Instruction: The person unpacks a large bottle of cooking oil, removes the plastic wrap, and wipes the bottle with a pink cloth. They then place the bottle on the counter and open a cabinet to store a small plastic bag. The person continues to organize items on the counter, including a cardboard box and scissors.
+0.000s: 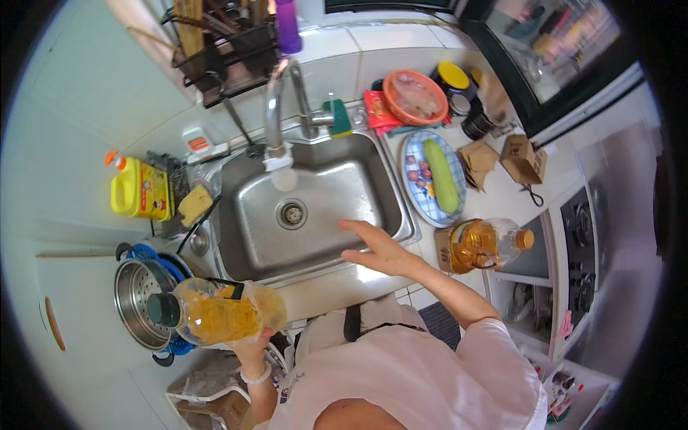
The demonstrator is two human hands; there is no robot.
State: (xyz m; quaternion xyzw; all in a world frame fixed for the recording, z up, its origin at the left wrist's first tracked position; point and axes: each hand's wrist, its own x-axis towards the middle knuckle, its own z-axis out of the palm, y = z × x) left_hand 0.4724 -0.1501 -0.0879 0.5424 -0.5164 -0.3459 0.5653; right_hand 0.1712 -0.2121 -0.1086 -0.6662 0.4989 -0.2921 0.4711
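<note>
My left hand (pixel 251 344) grips a large clear plastic bottle of yellow oil (pixel 226 317) with a dark green cap, tilted in front of the counter's left end. Over the front right part of the stainless steel sink (pixel 317 199) hangs my right hand (pixel 379 248), fingers apart and holding nothing. To its right a second oil bottle (pixel 478 244) with an orange cap stands on the counter. A blue and white checked oval plate (pixel 416 207) beside the sink carries a peeled pale green gourd (pixel 442 174) and several small reddish bulbs (pixel 414 176).
A steel steamer pot (pixel 134 301) is at the left, near a yellow detergent jug (pixel 142 188) and a sponge (pixel 195 205). The chrome faucet (pixel 273 107) arches over the sink. An orange basket (pixel 415 97), jars (pixel 452 75) and cardboard pieces (pixel 524 159) occupy the back right. A gas stove (pixel 580 252) lies farther right.
</note>
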